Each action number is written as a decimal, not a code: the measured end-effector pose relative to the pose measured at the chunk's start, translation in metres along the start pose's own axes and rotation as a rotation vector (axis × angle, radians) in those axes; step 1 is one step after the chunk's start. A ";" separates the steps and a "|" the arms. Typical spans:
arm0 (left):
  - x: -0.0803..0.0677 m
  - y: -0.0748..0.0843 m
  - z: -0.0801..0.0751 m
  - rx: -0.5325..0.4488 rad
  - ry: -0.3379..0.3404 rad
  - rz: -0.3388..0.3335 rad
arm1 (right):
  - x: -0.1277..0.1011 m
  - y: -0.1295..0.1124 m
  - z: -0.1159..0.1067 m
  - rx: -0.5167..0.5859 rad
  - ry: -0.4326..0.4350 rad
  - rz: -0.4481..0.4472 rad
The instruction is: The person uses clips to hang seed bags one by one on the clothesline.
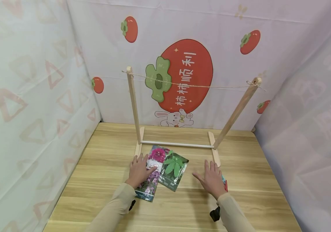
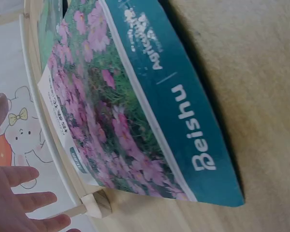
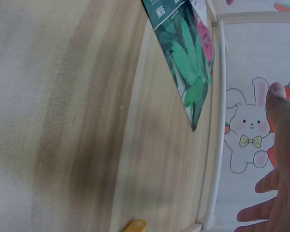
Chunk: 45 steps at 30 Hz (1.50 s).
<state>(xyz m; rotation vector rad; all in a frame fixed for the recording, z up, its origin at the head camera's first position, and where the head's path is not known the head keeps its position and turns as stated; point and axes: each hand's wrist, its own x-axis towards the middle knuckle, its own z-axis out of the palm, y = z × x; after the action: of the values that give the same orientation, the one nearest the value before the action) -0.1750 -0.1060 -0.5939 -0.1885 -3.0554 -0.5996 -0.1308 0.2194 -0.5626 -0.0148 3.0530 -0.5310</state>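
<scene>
With fingers spread, the left hand (image 1: pixel 139 171) is partly over the Beishu flower packet (image 1: pixel 149 186), the right hand (image 1: pixel 212 179) right of the leaf packet (image 1: pixel 174 169).

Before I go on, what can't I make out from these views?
Head view: red and blue shapes, partly hidden by the right hand; one item or several, unclear.
Head view: part of the flower packet, covered by the left hand; its fine print, too small.
Right wrist view: yellow object, cut off by the bottom edge; leaf packet, by the top.

two packets (image 1: pixel 174 168) lie overlapping on the table (image 1: pixel 180 214) before the crossbar (image 1: pixel 177 144).
</scene>
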 end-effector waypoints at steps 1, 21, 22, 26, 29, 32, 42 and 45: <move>0.000 -0.001 0.001 -0.001 -0.001 0.001 | -0.001 0.002 0.001 0.003 -0.006 0.008; 0.006 -0.025 0.017 0.028 0.009 -0.031 | -0.021 0.041 0.004 -0.127 0.038 0.115; 0.007 -0.026 0.018 0.031 0.013 -0.033 | -0.021 0.042 0.004 -0.123 0.032 0.119; 0.009 -0.027 0.016 -0.008 0.026 -0.036 | -0.023 0.046 0.002 -0.096 0.019 0.132; 0.011 -0.028 0.013 -0.043 0.028 -0.033 | -0.023 0.049 0.001 -0.093 0.008 0.137; 0.012 -0.029 0.011 -0.052 0.022 -0.029 | -0.023 0.050 0.000 -0.095 -0.007 0.143; 0.018 -0.035 0.012 -0.019 0.029 0.001 | -0.020 0.051 0.000 -0.058 -0.071 0.186; 0.019 -0.037 0.013 -0.022 0.025 0.004 | -0.021 0.053 0.002 -0.058 -0.055 0.186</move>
<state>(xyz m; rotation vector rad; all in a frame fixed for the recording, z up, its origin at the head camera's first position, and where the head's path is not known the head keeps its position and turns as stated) -0.1980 -0.1331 -0.6191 -0.1866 -3.0249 -0.6308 -0.1101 0.2687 -0.5812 0.2462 2.9732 -0.4222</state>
